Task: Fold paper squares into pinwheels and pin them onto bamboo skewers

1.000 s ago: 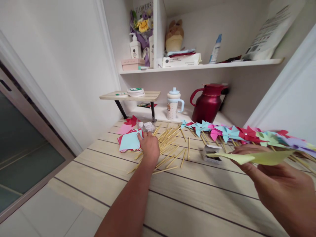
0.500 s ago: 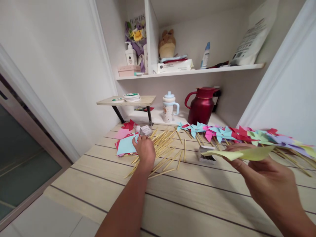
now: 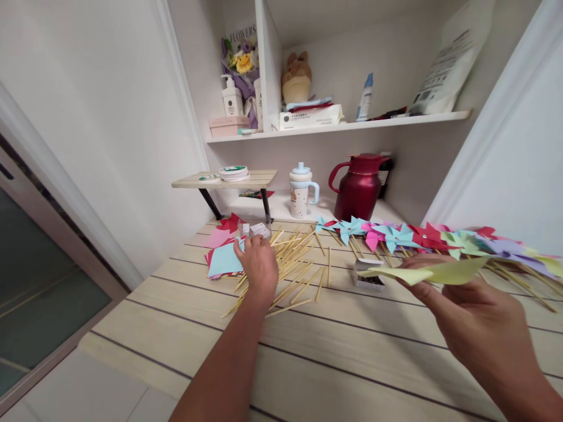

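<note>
My right hand [image 3: 475, 319] pinches a pale yellow-green sheet of paper [image 3: 453, 272] with curved edges between thumb and fingers, above the table. Below the paper's left end stands a small open box [image 3: 368, 283] with dark little pieces inside. My left hand [image 3: 260, 266] rests over a loose pile of thin wooden sticks [image 3: 292, 266], its fingers curled downward. One stick juts out to the right beside its fingertips; whether they grip it is hidden. Just left of that hand lies a stack of coloured paper squares [image 3: 225, 259], light blue on top.
Finished paper pinwheels [image 3: 398, 237] on sticks lie in a row along the right back. Behind them stand a red jug [image 3: 358, 190] and a straw cup [image 3: 299, 196]. A clear container [image 3: 258, 230] with small boxes sits past my left hand, near a small raised shelf [image 3: 189, 180].
My left hand has shifted slightly at the stick pile, and a stick beside its fingertips now lies at a flatter angle. My right hand and the yellow-green paper have barely moved.
</note>
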Available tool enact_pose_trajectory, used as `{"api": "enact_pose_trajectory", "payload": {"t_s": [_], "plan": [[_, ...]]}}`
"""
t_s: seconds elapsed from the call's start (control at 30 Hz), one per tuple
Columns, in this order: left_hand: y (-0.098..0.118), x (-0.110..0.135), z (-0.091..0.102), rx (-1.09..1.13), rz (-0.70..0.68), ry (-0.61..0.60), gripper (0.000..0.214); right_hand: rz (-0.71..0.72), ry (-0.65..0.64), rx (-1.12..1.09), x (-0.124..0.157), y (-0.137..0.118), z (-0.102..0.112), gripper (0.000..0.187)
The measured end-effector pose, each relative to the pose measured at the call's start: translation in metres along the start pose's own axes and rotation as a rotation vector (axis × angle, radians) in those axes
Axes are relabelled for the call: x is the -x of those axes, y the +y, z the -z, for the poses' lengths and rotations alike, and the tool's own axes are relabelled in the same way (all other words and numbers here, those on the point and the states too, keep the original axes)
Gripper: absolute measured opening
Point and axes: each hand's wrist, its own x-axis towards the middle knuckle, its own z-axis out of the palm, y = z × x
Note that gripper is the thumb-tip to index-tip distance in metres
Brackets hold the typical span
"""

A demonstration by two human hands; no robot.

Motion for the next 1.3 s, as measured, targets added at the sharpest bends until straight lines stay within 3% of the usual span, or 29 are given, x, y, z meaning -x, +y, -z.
{"api": "enact_pose_trajectory", "payload": {"t_s": [0.63, 0.87, 1.03, 1.2, 1.3], "plan": [[0.003, 0.000, 0.003, 0.030, 0.009, -0.053, 0.029, 0.109, -0.023, 0.017, 0.000, 0.002, 0.000, 0.023], [0.006, -0.004, 0.024, 0.010, -0.028, -0.096, 0.034, 0.154, -0.049, 0.018, 0.000, -0.001, 0.001, 0.021], [0.002, -0.007, 0.044, -0.066, -0.028, -0.183, 0.031, 0.067, 0.007, 0.068, -0.002, -0.002, 0.004, 0.029], [-0.017, 0.000, 0.060, -0.139, -0.020, -0.272, 0.073, 0.030, 0.059, 0.072, -0.006, 0.002, 0.005, 0.034], [-0.033, 0.003, 0.064, -0.124, -0.046, -0.343, 0.078, 0.050, 0.084, 0.058, -0.008, 0.006, 0.004, 0.037]]}}
